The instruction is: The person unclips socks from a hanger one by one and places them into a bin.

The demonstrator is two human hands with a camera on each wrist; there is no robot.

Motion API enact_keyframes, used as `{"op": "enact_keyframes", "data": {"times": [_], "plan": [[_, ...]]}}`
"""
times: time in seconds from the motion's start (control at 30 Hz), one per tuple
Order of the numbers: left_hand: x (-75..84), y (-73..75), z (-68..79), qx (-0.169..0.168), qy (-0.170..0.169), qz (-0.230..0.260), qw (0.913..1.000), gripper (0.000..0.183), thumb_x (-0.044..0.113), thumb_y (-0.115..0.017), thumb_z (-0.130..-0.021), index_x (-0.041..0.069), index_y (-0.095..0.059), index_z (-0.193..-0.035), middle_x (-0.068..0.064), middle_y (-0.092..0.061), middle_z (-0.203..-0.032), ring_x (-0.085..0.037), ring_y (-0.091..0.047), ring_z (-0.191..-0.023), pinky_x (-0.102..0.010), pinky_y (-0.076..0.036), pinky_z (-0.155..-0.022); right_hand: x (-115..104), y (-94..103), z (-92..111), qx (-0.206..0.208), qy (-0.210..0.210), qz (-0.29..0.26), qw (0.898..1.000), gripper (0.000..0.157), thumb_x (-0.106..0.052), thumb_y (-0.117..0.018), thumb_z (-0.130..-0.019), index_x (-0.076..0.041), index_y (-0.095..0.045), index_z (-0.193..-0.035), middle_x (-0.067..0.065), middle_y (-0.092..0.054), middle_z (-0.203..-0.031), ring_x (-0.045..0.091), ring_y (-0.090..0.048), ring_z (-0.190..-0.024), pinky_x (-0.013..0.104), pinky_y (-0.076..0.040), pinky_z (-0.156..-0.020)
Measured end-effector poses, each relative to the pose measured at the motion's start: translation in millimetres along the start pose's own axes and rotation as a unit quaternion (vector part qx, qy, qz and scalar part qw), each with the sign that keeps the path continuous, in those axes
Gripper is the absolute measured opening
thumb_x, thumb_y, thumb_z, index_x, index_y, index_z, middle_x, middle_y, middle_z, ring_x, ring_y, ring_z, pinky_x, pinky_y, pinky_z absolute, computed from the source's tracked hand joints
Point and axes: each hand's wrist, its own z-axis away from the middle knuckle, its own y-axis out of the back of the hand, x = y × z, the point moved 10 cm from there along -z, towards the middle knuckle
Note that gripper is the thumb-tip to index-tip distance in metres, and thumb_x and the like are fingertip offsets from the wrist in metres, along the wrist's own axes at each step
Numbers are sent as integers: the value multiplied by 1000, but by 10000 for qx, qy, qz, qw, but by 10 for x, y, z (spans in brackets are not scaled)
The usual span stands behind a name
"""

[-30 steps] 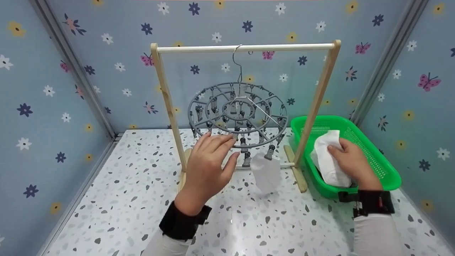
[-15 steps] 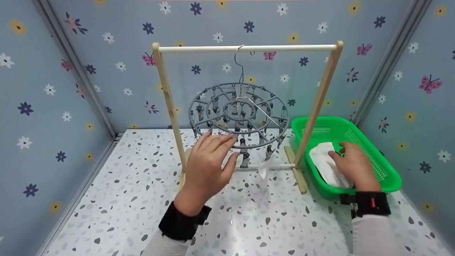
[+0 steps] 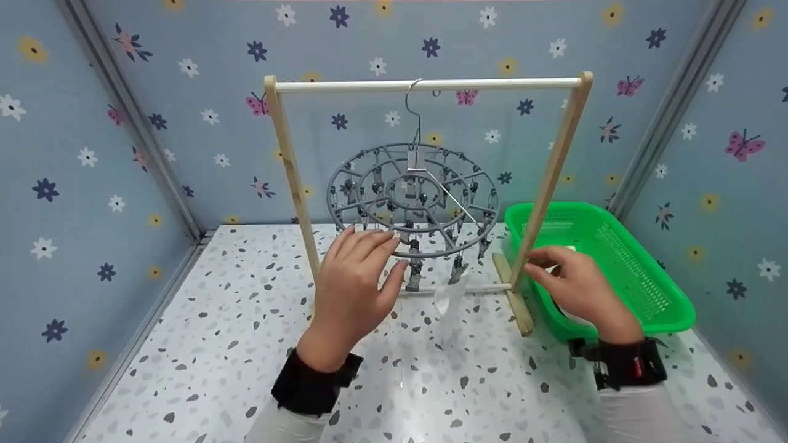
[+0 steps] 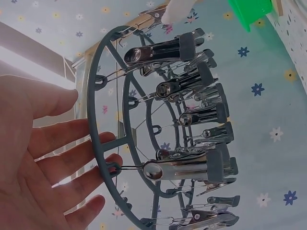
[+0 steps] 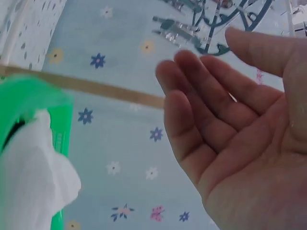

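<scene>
My left hand point(image 3: 357, 283) touches the near left rim of a grey round clip hanger point(image 3: 443, 253), its fingers loosely extended. In the left wrist view, fingertips rest against the outer ring point(image 4: 91, 115), and several metal clips point(image 4: 182, 167) dangle beside it. One clip point(image 3: 457, 271) at the front right holds a small white cloth point(image 3: 451, 295), seen nearly edge-on. Over the left side of the green basket point(image 3: 652, 271), my right hand point(image 3: 572, 286) hovers with relaxed, slightly bent fingers and an empty palm. Below it, a white cloth point(image 5: 38, 177) lies in the basket, mostly hidden in the head view.
A wooden rack point(image 3: 563, 147) with a white top bar point(image 3: 492, 83) carries the hanger by its hook point(image 3: 414, 104). Its right foot point(image 3: 517, 301) stands beside the basket. Patterned panels point(image 3: 154, 92) enclose the speckled table point(image 3: 431, 394) at the back and sides.
My right hand has let go of the white cloth, leaving it in the basket, and moved left toward the rack post. The hanging cloth and hanger have turned; the left hand shifted slightly left.
</scene>
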Motion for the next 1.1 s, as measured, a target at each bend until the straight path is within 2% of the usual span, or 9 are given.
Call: {"op": "enact_keyframes", "data": {"times": [0.1,0.23,0.37,0.53,0.73,0.87,1.1], "plan": [[-14,0,-3,-30,40,-22,10000,32,26,-78,-105,4,-81,-127,-12,-80,-128,-33,-71,-125,-59,-45,-124,-90,-146,-2,-366,98,-213,9991,27,-17,-73,-111,-2,-76,-134,6,-81,-116,25,-75,-103,32,-60,-86],[-39,4,-7,-53,96,-74,9999,41,38,-77,-106,2,-81,-127,-15,-79,-129,-37,-70,-128,-60,-45,-123,-163,-339,-10,-783,45,-503,9956,33,-21,-73,-111,-1,-74,-137,8,-80,-122,27,-75,-110,36,-62,-92],[-70,5,2,-91,175,-99,9998,45,41,-77,-106,1,-81,-127,-17,-79,-130,-40,-67,-132,-59,-44,-124,-199,-553,-14,-1178,-77,-937,9886,41,-24,-75,-110,1,-71,-142,17,-76,-134,31,-77,-116,40,-65,-95],[-115,1,15,-165,273,-151,9994,48,44,-76,-106,1,-81,-128,-18,-78,-133,-41,-65,-136,-58,-43,-125,-298,-835,-1,-1575,136,-1198,9801,49,-29,-76,-109,-1,-66,-149,20,-71,-144,37,-73,-127,51,-62,-106],[-150,18,27,-181,366,-243,9989,52,47,-75,-107,0,-80,-129,-19,-76,-135,-43,-62,-139,-59,-42,-125,-438,-1085,9,-1710,619,-1421,9730,63,-30,-77,-108,3,-55,-157,22,-66,-151,41,-64,-139,58,-53,-116],[-165,12,38,-243,451,-275,9983,55,48,-75,-107,-1,-79,-131,-21,-74,-140,-44,-59,-143,-60,-42,-126,-459,-1189,29,-1754,550,-1436,9724,73,-35,-80,-106,2,-51,-162,20,-63,-156,41,-63,-141,58,-52,-118],[-129,27,8,-162,372,-112,9991,55,47,-75,-106,-1,-78,-133,-21,-71,-145,-43,-57,-146,-57,-42,-127,-486,-1294,56,-1663,443,-1339,9759,76,-41,-81,-104,-3,-52,-163,19,-61,-159,44,-64,-139,59,-54,-115]]}}
